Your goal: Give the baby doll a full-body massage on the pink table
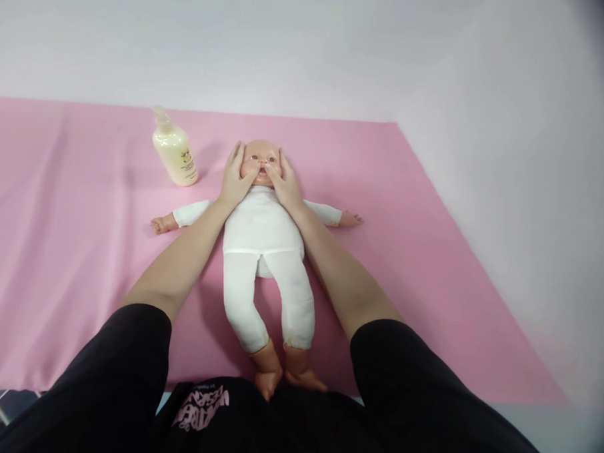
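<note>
A baby doll point(262, 221) lies face up, with a cloth body in white and a hard, skin-coloured head, hands and feet. Its head is cupped between my two hands. My left hand point(234, 179) rests along the left cheek in view, fingers up beside the head and thumb on the face near the mouth. On the other cheek, my right hand point(286, 180) mirrors this, its thumb beside the nose and mouth. The doll's arms stretch out to both sides beneath my forearms, and its feet point towards me.
A pale yellow pump bottle point(174, 152) stands to the left of the doll's head. Under everything lies a pink sheet point(391, 202), wrinkled at the left. Behind it and to the right is a white surface point(508, 144).
</note>
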Available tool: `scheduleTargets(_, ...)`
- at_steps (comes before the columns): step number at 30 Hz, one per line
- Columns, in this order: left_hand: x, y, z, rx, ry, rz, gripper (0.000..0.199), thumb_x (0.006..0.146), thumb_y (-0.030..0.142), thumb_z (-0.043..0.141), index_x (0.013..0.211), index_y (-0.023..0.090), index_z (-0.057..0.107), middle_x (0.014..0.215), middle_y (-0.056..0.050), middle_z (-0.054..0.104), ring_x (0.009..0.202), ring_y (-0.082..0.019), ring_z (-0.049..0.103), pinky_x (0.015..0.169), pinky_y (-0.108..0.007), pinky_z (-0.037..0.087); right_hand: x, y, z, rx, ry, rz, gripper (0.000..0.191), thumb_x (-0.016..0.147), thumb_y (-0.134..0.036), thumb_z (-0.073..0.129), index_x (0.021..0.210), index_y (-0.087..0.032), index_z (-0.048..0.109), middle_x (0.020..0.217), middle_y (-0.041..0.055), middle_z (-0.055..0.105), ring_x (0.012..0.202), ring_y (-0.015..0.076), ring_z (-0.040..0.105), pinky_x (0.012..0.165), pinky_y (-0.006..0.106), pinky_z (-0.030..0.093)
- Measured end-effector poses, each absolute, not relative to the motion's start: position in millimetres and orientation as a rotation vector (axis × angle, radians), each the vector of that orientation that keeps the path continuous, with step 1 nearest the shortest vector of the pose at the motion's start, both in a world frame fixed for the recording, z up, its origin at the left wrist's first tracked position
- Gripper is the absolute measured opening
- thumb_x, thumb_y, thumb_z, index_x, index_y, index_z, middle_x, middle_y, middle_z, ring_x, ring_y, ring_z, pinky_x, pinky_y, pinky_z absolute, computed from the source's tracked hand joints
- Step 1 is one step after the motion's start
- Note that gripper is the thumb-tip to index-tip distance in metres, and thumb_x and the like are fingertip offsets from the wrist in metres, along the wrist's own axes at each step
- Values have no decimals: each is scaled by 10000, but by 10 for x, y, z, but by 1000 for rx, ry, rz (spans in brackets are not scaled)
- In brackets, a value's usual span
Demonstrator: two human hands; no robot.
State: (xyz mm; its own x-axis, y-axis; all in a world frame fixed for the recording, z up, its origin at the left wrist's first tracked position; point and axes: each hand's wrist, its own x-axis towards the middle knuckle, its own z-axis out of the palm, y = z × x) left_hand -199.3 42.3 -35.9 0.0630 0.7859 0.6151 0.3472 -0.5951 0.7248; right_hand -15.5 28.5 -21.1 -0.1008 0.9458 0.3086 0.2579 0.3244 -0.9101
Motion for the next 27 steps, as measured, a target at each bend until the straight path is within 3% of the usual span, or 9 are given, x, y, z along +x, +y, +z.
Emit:
scheduleTargets(5,-2000,426,-361,1982,1131,1531,939,890,886,522,1593,264,488,1714,-133,396,1642,-339,255,1370,-517,135,-171,261,-184,-1144,-1580,881,1140,879,-859,529,1706,-135,228,1763,104,302,1678,240,216,1396,414,162)
scheduleTargets(9,-1981,341,-245,2045,1093,1513,857,921,869,486,1553,293,548,1708,-104,412,1638,-324,271,1367,-509,158,-178,146,-53,-1034,-1655,845,923,944,-809,481,1695,-307,293,1753,-14,336,1688,213,169,1403,436,132)
scheduleTargets(14,-1969,298,-180,2098,1037,1531,782,937,855,477,1485,314,620,1678,-93,460,1617,-330,321,1353,-532,199,-162,103,-8,-981,-1711,791,856,948,-810,470,1648,-319,411,1742,-17,363,1693,226,147,1406,434,117)
scheduleTargets(19,-2014,433,-346,2040,1084,1527,860,920,853,520,1566,286,535,1719,-119,391,1635,-331,281,1365,-518,161,-162,232,-154,-985,-1659,785,963,889,-860,495,1655,-286,383,1761,13,323,1674,211,224,1399,424,160)
scheduleTargets(23,-2023,502,-444,1952,1107,1531,952,890,864,558,1618,258,454,1736,-142,350,1653,-337,226,1370,-524,121,-173,310,-234,-1115,-1561,865,1185,811,-899,549,1683,-139,294,1749,126,335,1663,245,266,1391,412,189)
scheduleTargets(27,-1999,459,-419,1929,1107,1539,932,906,832,576,1619,247,445,1732,-156,353,1655,-344,211,1368,-536,107,-168,309,-234,-1173,-1533,899,1147,818,-872,584,1676,-158,319,1732,119,374,1668,261,251,1394,446,168)
